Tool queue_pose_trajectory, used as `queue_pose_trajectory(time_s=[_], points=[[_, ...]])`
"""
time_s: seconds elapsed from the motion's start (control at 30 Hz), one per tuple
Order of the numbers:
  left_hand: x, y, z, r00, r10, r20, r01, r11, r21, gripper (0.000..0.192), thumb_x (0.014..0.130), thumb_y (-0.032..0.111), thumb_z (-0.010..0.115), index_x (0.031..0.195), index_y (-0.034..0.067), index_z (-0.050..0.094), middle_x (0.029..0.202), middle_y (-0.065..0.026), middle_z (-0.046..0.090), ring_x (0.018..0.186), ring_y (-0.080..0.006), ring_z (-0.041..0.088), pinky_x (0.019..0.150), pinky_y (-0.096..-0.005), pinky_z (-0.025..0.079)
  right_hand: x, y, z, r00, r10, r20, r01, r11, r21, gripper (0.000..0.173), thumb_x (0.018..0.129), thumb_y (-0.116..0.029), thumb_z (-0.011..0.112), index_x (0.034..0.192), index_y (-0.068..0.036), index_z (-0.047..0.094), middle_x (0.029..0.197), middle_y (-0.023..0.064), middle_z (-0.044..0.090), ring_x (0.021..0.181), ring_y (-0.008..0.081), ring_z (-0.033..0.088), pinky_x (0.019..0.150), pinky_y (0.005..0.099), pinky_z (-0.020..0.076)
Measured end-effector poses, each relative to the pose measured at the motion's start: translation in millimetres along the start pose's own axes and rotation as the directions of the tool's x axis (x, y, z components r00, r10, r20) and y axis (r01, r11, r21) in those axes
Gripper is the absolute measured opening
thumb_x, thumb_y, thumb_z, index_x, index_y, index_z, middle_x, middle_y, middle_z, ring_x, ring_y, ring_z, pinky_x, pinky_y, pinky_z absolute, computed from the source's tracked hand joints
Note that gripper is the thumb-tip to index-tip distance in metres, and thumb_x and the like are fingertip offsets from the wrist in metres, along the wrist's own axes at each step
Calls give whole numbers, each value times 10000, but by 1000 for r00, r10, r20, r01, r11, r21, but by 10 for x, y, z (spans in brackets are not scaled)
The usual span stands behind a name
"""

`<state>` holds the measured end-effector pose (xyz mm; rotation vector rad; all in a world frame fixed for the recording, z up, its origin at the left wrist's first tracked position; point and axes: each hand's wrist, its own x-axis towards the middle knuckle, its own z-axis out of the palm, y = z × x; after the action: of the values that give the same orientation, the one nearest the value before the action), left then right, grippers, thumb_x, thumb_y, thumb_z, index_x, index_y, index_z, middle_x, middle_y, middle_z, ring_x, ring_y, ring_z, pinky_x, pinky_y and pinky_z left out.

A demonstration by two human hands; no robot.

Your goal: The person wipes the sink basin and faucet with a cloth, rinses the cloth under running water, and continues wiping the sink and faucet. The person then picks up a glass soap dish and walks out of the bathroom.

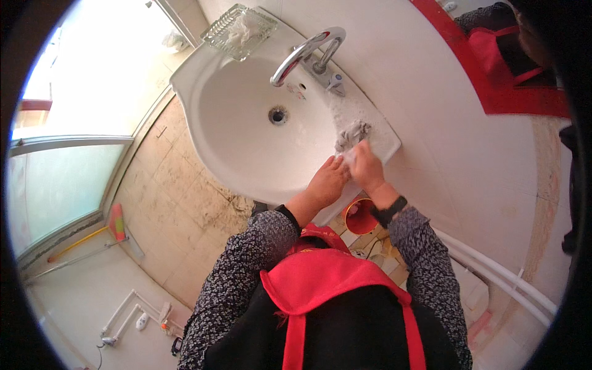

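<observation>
A white ceramic washbasin lies before me. My left hand rests palm down on its near right rim, fingers stretched out towards the right hand. Beside it, my right hand is curled and blurred by motion. A whitish patch shows between the two hands, too blurred to tell whether it is something held or foam. Just beyond the right fingers, a crumpled grey wet cloth lies on the rim, where white suds or powder are spread. Whether the right hand touches the cloth is unclear.
A chrome faucet arches over the bowl with its drain. A ribbed glass tray with a whitish crumpled thing sits at the far corner. Below the rim stands a red bucket. A broom leans by the glass door.
</observation>
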<state>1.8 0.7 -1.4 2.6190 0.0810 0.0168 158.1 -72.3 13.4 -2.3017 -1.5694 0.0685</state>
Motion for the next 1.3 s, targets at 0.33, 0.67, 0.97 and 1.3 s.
queue_pose_trajectory(time_s=[0.33,0.67,0.97,1.3], points=[[-22,-6,-19,1000,-10,16,10,1000,-18,549,740,68,484,1283,71,404,1370,-98,348,1256,-290,332,1058,-413,226,-4,58,-61,993,-113,-16,114,991,66,124,815,-171,495,879,-65,487,964,188,495,697,374,567,595,460,484],[-20,2,-33,996,31,-89,-32,999,-13,533,720,72,501,1250,79,447,1345,-90,376,1213,-284,372,1047,-408,240,427,429,174,904,418,93,-417,908,-29,358,823,-356,523,1011,-52,500,1044,215,492,861,408,550,743,469,458],[-17,-30,9,1000,-14,-25,13,999,-32,461,727,100,493,1188,82,507,1298,-91,423,1197,-265,391,1053,-435,216,206,-125,-159,993,-6,120,24,990,-142,261,743,-138,526,991,-61,502,875,163,516,704,335,583,597,413,493],[-50,-49,-32,997,20,-75,-21,1000,-12,403,714,94,497,1112,74,560,1288,-89,444,1199,-243,402,1053,-450,216,158,-112,-30,961,101,258,-52,980,-191,157,760,-112,497,906,-56,487,910,164,519,699,329,592,576,413,493]])
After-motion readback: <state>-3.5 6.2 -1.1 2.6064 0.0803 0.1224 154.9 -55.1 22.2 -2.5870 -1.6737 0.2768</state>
